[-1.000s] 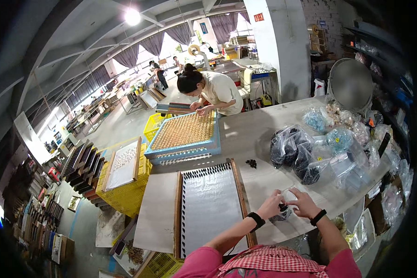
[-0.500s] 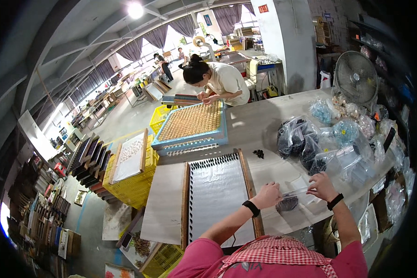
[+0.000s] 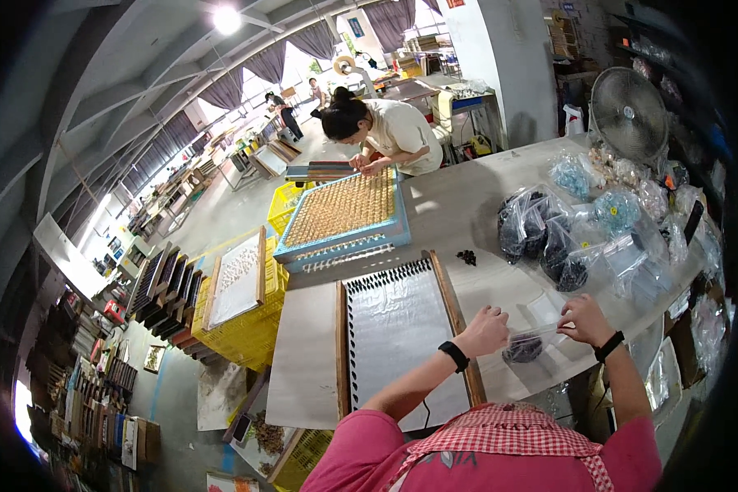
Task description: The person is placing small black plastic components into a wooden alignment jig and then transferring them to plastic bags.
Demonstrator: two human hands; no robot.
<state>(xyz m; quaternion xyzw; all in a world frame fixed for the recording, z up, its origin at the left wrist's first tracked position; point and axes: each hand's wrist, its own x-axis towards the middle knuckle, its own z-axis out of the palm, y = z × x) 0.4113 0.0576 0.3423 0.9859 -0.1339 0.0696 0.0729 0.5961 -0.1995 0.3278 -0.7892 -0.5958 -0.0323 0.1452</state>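
Observation:
Between my two hands a clear plastic bag (image 3: pixel 531 338) is stretched out by its upper edge, with a dark clump of small pieces at its bottom. My left hand (image 3: pixel 484 330) pinches one end of that edge; my right hand (image 3: pixel 584 320) has the other end. Left of the hands lies a wooden-sided tray (image 3: pixel 398 340) lined with a shiny white sheet. Small black pieces (image 3: pixel 389 275) line its far end in rows and run down its left side. A little heap of black pieces (image 3: pixel 466 257) sits on the table beyond the tray.
Clear bags of black pieces (image 3: pixel 533 234) and paler bags crowd the table's right side, near a fan (image 3: pixel 629 115). A blue crate (image 3: pixel 344 221) bearing many tan pieces stands at the far left, where a co-worker (image 3: pixel 398 135) leans over it. Yellow crates (image 3: pixel 242 328) stand left.
The whole view has shifted slightly, so the table appears a little farther right. Both my hands stay on the bag's upper edge. The co-worker's hands remain over the blue crate.

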